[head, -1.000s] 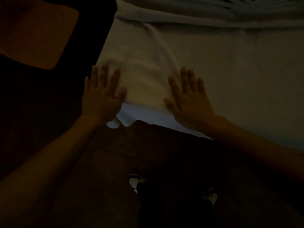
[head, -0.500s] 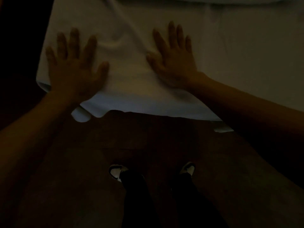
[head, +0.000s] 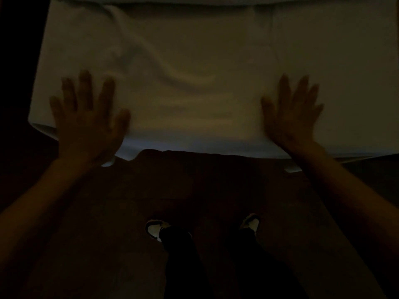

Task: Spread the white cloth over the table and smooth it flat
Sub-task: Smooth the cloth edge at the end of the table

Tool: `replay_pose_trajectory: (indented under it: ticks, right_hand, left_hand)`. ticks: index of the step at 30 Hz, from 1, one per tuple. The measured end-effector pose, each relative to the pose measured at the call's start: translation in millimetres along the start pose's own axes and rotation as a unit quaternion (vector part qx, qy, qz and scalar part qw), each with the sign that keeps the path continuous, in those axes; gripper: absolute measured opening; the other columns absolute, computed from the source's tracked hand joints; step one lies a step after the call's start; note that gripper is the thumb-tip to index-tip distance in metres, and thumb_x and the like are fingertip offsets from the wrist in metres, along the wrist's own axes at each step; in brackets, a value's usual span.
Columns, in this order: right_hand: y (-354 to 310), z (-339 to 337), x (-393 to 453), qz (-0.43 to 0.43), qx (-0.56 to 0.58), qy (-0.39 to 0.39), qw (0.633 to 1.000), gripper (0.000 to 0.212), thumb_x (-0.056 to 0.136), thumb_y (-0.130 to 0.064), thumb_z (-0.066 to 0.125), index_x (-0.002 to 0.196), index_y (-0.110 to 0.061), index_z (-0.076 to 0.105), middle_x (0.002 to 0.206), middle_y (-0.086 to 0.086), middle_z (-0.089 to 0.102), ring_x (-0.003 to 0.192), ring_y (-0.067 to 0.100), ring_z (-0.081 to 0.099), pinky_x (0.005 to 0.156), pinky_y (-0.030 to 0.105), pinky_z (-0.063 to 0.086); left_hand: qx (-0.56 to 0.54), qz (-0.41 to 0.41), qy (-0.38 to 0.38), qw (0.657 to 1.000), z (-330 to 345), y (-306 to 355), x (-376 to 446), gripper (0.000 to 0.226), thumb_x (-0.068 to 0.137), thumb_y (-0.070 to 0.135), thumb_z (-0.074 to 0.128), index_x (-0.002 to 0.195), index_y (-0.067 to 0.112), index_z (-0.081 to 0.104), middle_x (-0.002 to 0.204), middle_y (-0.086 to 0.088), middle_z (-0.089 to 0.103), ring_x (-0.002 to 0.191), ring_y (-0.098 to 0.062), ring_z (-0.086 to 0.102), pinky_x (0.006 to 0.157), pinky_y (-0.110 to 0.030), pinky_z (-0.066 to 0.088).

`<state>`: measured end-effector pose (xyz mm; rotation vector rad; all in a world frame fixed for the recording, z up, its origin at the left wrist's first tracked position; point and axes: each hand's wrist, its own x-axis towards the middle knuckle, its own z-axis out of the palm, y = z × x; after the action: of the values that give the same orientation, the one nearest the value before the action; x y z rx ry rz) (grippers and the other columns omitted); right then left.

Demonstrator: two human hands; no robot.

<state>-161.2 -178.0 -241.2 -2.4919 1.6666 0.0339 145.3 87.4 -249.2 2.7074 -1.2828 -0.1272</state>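
The white cloth (head: 205, 67) covers the table across the upper half of the dim head view, and its near hem hangs over the front edge. Soft wrinkles run diagonally across its left and middle part. My left hand (head: 86, 121) lies flat, fingers spread, on the cloth near the front left corner. Flat on the cloth by the front edge, further right, is my right hand (head: 291, 113), its fingers apart too. Both hands look blurred. The table itself is hidden under the cloth.
Dark wooden floor (head: 194, 186) lies below the table edge. My two feet in pale shoes (head: 155, 229) stand on it near the middle. A fold or second layer of cloth (head: 194, 1) runs along the top edge.
My hands have slid apart along the front edge, the right one far to the right. The view has shifted, so more cloth shows between them.
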Motion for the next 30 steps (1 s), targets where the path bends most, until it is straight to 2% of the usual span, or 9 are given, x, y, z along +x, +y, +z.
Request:
replay_pose_trajectory:
  ticks: [4,7,9,12,15,17,22,25,30]
  right_hand:
    - [4.2,5.0,-2.3,-0.010,0.000,-0.023,1.000,0.079,0.088,-0.077,0.018,0.156,-0.040,0.005,0.167,0.016,0.001,0.151,0.043,0.000,0.113,0.071,0.004]
    - [0.7,-28.9,2.3,0.010,-0.030,-0.113,0.993,0.092,0.077,-0.087,0.006,0.156,-0.039,0.005,0.167,0.013,0.003,0.151,0.044,-0.001,0.113,0.074,0.004]
    - [-21.6,-69.2,-14.7,-0.033,-0.049,-0.121,0.991,0.091,0.079,-0.085,0.003,0.157,-0.037,0.009,0.166,0.012,0.011,0.150,0.045,0.001,0.113,0.074,0.003]
    - [-82.4,-126.4,-67.0,-0.133,0.003,-0.033,0.991,0.073,0.092,-0.070,0.017,0.155,-0.034,0.024,0.160,0.013,0.031,0.148,0.046,0.015,0.111,0.073,0.015]
    - [-147.9,-177.8,-125.4,-0.128,0.109,0.011,0.986,0.066,0.095,-0.060,0.031,0.152,-0.027,0.037,0.157,0.015,0.038,0.148,0.046,0.020,0.112,0.070,0.019]
    - [-184.0,-192.4,-154.6,-0.120,0.140,0.034,0.982,0.063,0.096,-0.051,0.044,0.150,-0.019,0.042,0.154,0.019,0.042,0.146,0.048,0.024,0.112,0.067,0.024]
    - [-270.5,-198.6,-202.1,-0.133,0.167,-0.067,0.975,0.070,0.097,-0.050,0.050,0.156,-0.024,0.024,0.163,0.012,0.026,0.151,0.040,0.012,0.118,0.061,0.018]
    - [-305.5,-210.8,-203.5,-0.185,0.150,-0.053,0.970,0.068,0.096,-0.050,0.053,0.154,-0.024,0.030,0.161,0.013,0.029,0.150,0.042,0.014,0.117,0.061,0.020]
    - [-345.8,-239.6,-174.5,-0.209,0.125,-0.014,0.970,0.066,0.095,-0.051,0.048,0.150,-0.017,0.039,0.156,0.016,0.038,0.146,0.043,0.025,0.115,0.062,0.023]
  left_hand:
    - [0.013,-0.015,-0.048,0.999,-14.5,2.5,1.9,0.073,0.092,0.065,0.025,0.156,0.037,0.006,0.166,-0.011,0.003,0.150,-0.042,0.002,0.113,-0.068,0.007]
    - [0.005,-0.025,-0.141,0.990,-42.5,3.1,0.6,0.072,0.095,0.064,0.029,0.156,0.038,0.002,0.167,-0.007,-0.004,0.151,-0.038,0.000,0.116,-0.067,0.011]
    - [0.002,-0.072,-0.161,0.984,-74.2,-0.8,-17.5,0.075,0.094,0.067,0.029,0.156,0.039,-0.002,0.167,-0.004,-0.005,0.152,-0.033,-0.003,0.118,-0.063,0.009]
    - [-0.030,-0.104,-0.111,0.988,-132.4,-8.4,-66.0,0.076,0.092,0.071,0.021,0.155,0.038,-0.005,0.166,-0.002,-0.008,0.152,-0.028,-0.012,0.121,-0.058,0.001]
    - [-0.062,-0.097,-0.057,0.992,-194.5,-35.5,-125.0,0.075,0.091,0.067,0.021,0.156,0.037,0.000,0.166,-0.003,-0.004,0.151,-0.028,-0.010,0.118,-0.056,0.005]
    - [-0.079,-0.138,-0.026,0.987,-218.4,-65.3,-164.2,0.074,0.091,0.067,0.021,0.155,0.040,-0.001,0.166,-0.002,-0.002,0.151,-0.027,-0.005,0.116,-0.058,0.010]
    - [-0.108,-0.248,-0.039,0.962,-260.7,-126.4,-253.5,0.082,0.083,0.068,0.022,0.154,0.029,0.009,0.165,-0.008,0.009,0.150,-0.030,0.001,0.113,-0.067,0.020]
    - [-0.130,-0.279,-0.052,0.950,-282.5,-147.4,-259.9,0.085,0.079,0.071,0.017,0.152,0.030,0.004,0.164,-0.004,0.004,0.150,-0.027,-0.003,0.116,-0.065,0.017]
    - [-0.137,-0.252,-0.014,0.958,-312.1,-170.3,-218.0,0.081,0.083,0.070,0.018,0.154,0.034,0.000,0.164,0.001,-0.006,0.151,-0.025,-0.009,0.118,-0.059,0.011]
